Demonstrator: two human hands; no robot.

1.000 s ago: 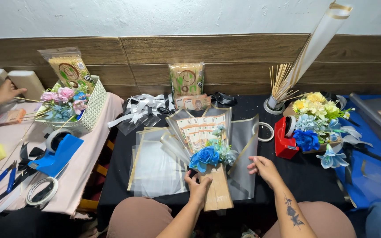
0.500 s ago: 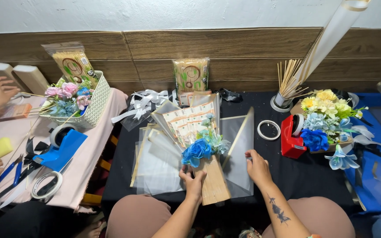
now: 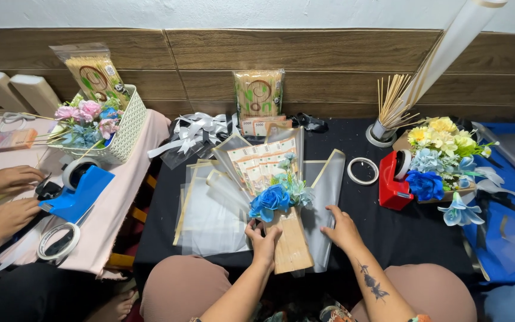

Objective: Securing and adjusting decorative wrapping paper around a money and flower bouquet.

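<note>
Your left hand [image 3: 264,240] pinches the top of the tan wooden handle [image 3: 291,243] of the bouquet [image 3: 272,179], fingers curled round it — blue rose [image 3: 270,198] just above your knuckles, folded banknotes fanned beyond. Your right hand [image 3: 342,228] lies flat and spread on the clear wrapping sheet [image 3: 324,197] just right of the handle, gripping nothing. All of it rests on the black desk [image 3: 365,209]. Further right of your right hand sits a red tape dispenser [image 3: 393,185]; off to your left, 2 hands of another person hover by a blue dispenser [image 3: 78,192].
</note>
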